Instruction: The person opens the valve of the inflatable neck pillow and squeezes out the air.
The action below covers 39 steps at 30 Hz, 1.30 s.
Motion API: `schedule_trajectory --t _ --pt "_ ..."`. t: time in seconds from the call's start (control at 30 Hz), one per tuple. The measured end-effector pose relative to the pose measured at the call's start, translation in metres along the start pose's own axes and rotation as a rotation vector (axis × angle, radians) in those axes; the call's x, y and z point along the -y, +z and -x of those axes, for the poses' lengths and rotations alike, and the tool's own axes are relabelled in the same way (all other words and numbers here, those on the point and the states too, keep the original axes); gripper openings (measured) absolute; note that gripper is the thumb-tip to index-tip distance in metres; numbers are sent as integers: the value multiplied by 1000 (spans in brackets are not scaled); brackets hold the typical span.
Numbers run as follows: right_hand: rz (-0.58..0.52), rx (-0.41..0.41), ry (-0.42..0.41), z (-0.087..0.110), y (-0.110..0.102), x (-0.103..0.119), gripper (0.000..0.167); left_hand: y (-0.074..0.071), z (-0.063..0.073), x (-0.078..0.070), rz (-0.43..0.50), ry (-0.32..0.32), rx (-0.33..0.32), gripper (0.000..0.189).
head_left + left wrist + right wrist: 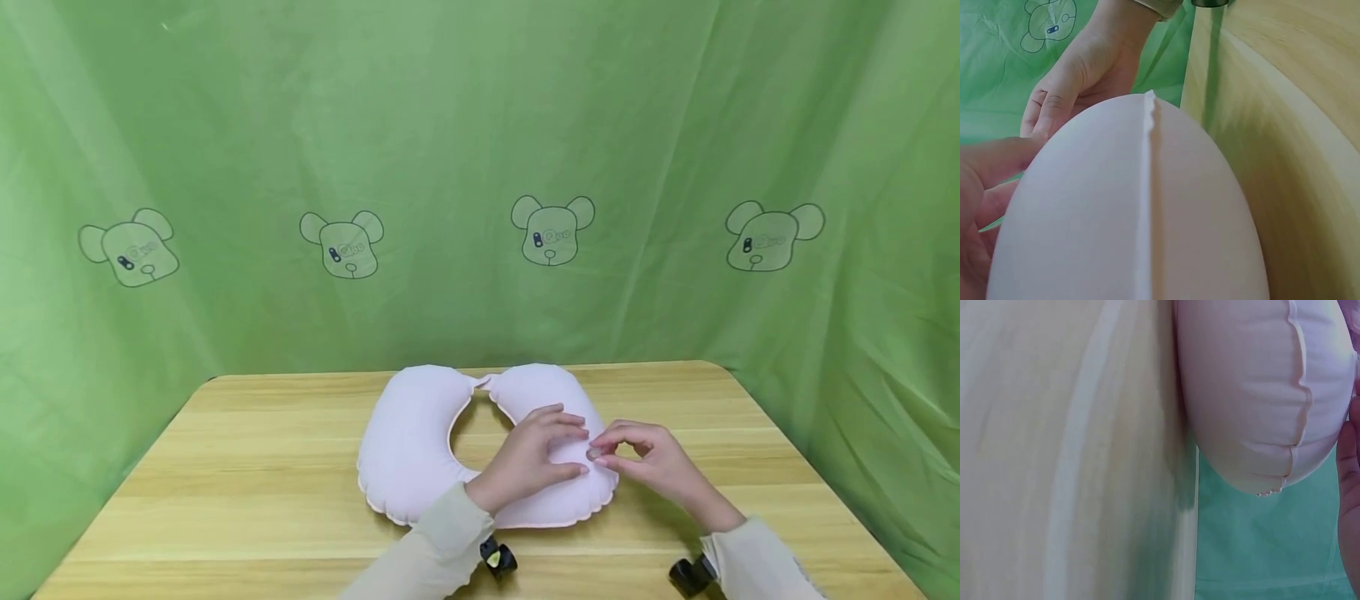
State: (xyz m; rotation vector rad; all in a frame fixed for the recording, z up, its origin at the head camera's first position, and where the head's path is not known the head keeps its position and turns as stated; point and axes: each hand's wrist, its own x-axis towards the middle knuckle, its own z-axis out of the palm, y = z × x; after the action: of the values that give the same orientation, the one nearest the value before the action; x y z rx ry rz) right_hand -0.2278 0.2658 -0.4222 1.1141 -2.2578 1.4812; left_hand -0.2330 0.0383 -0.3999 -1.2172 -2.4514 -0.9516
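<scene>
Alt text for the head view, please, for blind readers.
A person's right hand pinches a small clear piece at the right side of a pale U-shaped pillow; the left hand is over the pillow. The pillow lies on a wooden table before a green curtain printed with cartoon animal faces.

Left hand and right hand: bare. Left sleeve: long, pale cream-beige cloth, wrinkled toward the wrist. Right sleeve: same pale cloth; small greyish marking on the forearm, too blurred to read. Left camera, worn at wrist: black, compact, rounded, yellow-green patch on it. Right camera: black, short, roughly cylindrical; finer details too small to tell.
</scene>
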Motion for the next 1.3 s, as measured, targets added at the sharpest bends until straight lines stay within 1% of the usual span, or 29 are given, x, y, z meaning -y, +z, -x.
schedule_trajectory --t 0.13,0.3,0.43,0.57,0.7,0.83,1.0,1.13,1.3 --pt "-28 7 1 0 2 -2 25 3 -1 1 -8 -15 -20 40" --pt "-29 7 11 -1 3 -2 24 4 -2 1 -7 -22 -36 39" --pt "-42 7 20 0 4 -1 20 5 -1 2 -2 -10 -28 37" --pt "-39 9 16 1 5 -1 16 5 0 2 20 -25 -12 37" --pt "-16 12 -1 0 6 -2 18 6 0 3 27 -32 5 40" --pt "-10 21 7 1 5 -3 18 9 0 3 17 -30 9 42" --pt "-15 32 26 1 4 -2 14 13 0 4 47 -55 -30 38" --pt "-20 36 25 1 5 -1 17 16 1 5 35 -53 -80 35" --pt "-25 48 36 0 5 -1 22 18 1 6 30 -47 -107 31"
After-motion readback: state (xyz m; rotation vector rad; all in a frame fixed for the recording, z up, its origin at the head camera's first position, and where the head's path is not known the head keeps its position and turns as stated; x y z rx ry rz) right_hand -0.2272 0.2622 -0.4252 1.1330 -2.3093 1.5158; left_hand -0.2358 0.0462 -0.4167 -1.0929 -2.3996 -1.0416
